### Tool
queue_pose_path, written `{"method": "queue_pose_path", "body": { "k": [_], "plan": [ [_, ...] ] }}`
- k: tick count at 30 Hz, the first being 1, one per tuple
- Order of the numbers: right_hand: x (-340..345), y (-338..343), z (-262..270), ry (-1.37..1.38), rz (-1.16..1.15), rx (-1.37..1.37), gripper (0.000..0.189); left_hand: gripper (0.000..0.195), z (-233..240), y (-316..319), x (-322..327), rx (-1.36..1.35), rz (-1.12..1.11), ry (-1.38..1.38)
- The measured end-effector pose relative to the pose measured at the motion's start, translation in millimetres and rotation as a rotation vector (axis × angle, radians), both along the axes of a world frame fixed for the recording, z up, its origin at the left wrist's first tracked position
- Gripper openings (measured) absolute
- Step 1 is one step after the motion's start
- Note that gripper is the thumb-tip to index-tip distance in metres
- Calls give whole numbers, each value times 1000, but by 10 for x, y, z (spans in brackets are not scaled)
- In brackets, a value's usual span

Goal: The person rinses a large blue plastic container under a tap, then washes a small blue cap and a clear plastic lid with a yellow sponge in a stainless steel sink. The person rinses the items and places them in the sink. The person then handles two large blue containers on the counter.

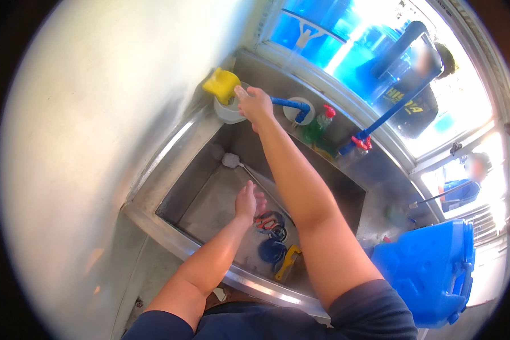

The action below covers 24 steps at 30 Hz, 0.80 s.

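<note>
My right hand (256, 107) reaches across the sink to a white plastic tub (229, 113) in the far left corner. Its fingertips meet the edge of a yellow object (222, 85), perhaps a dipper or cloth, tilted over the tub; a firm grip cannot be made out. My left hand (247, 205) hovers over the stainless steel sink (204, 202), empty, fingers apart. Below lie a long-handled brush with a white head (230, 160), a tangle of orange and dark pieces (271, 222), a dark blue round item (272, 250) and a yellow-handled tool (287, 262).
Behind the sink run a blue pipe faucet (291, 103) and a bottle of green liquid (316, 127) with a red pump. Another blue pipe (395, 111) with a red valve rises farther right. A blue jerrycan (425, 272) stands right. People (412, 106) are visible through the window.
</note>
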State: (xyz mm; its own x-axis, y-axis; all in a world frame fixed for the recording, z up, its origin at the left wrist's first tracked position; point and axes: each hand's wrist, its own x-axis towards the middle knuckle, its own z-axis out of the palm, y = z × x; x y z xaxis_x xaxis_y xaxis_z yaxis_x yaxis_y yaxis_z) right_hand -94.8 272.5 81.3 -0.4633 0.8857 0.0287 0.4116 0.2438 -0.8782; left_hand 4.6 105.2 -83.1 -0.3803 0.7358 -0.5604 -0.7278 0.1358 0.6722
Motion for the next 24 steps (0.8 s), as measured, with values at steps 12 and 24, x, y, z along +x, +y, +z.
{"method": "queue_pose_path", "body": {
  "k": [12, 24],
  "plan": [
    [2905, 1280, -114, 857, -459, -777, 37, 37, -85, -12, 102, -33, -227, -12],
    [2877, 1293, -138, 297, -497, -539, 32, 32, -13, 715, 66, -86, -135, 95]
  ]
}}
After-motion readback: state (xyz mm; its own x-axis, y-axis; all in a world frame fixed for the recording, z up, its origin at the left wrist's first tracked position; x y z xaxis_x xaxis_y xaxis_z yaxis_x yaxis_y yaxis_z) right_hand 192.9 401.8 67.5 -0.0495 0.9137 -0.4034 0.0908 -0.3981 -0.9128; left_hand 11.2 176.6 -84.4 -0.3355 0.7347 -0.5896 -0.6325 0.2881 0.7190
